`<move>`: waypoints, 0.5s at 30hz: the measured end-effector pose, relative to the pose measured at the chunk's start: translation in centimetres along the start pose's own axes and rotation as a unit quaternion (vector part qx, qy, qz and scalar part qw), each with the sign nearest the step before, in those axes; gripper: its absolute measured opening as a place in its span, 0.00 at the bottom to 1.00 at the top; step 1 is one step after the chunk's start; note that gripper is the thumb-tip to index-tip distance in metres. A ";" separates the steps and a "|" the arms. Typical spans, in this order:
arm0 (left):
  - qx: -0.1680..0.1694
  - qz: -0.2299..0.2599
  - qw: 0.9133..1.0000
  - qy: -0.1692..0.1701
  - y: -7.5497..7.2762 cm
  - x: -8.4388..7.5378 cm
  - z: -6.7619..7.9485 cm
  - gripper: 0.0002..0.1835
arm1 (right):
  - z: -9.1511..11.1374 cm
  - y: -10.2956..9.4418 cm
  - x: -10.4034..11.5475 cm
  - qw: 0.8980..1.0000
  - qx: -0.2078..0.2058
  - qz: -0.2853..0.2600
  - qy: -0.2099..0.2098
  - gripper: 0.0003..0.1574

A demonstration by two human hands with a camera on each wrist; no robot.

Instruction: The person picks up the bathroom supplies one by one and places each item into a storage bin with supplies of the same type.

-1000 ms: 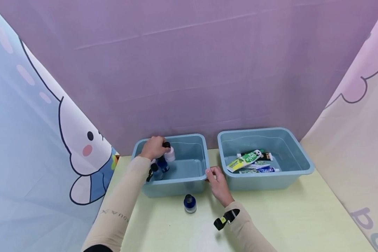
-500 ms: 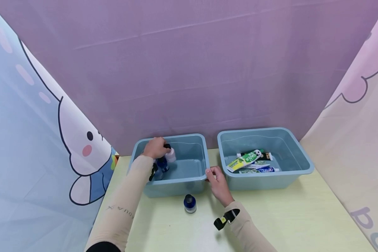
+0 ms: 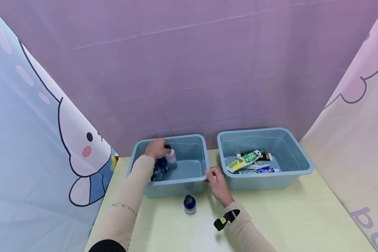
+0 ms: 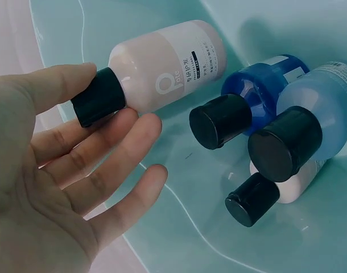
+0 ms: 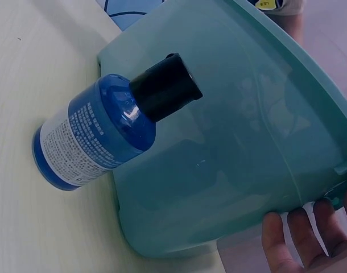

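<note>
My left hand (image 3: 156,148) reaches into the left blue-grey plastic bin (image 3: 182,181). Its thumb and fingers pinch the black cap of a pale pink bottle (image 4: 168,65), seen closely in the left wrist view. Beside that bottle stand a dark blue bottle (image 4: 264,85), a light blue bottle (image 4: 318,108) and another pale bottle (image 4: 298,185), all black-capped. My right hand (image 3: 218,185) grips the same bin's front right corner by the rim, thumb on top and fingers below. A blue bottle with a black cap (image 5: 94,133) stands upright on the table before the bin.
To the right, a second bin (image 3: 271,180) holds several toothpaste tubes (image 3: 245,160). Both bins stand on a pale yellow table (image 3: 289,217) against a purple cloth backdrop (image 3: 195,70). Printed cloths (image 3: 34,147) hang at either side.
My left hand, with the pale pink bottle, has shifted slightly right and down in the head view. The right hand stays at the bin's corner.
</note>
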State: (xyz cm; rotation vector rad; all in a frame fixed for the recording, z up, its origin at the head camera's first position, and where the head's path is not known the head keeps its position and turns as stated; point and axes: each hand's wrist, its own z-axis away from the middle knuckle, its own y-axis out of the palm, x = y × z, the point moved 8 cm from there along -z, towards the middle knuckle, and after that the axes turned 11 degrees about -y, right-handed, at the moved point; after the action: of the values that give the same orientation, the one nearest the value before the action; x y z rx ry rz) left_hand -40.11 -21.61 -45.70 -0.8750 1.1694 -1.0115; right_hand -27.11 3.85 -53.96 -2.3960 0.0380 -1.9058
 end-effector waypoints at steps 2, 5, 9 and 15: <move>0.002 0.000 1.000 -0.002 0.2 0.1 -0.1 0.10 | 0.0 0.0 0.0 1.000 0.000 0.001 0.001 0.17; 0.005 -0.003 1.000 -0.004 0.4 0.2 -0.3 0.10 | -0.1 0.0 0.0 1.000 -0.002 -0.002 0.003 0.17; 0.009 -0.006 1.000 -0.007 0.6 0.3 -0.5 0.10 | -0.1 0.0 -0.1 1.000 0.000 0.000 0.002 0.18; 0.016 -0.012 1.000 -0.008 0.8 0.3 -0.2 0.10 | 0.2 0.0 0.9 1.000 0.005 -0.002 0.004 0.18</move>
State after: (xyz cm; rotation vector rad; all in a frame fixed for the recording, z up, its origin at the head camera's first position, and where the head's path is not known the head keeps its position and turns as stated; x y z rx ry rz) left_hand -40.15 -21.66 -46.54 -0.8706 1.1295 -1.0384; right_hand -26.73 3.75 -53.13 -2.3856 0.0239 -1.9128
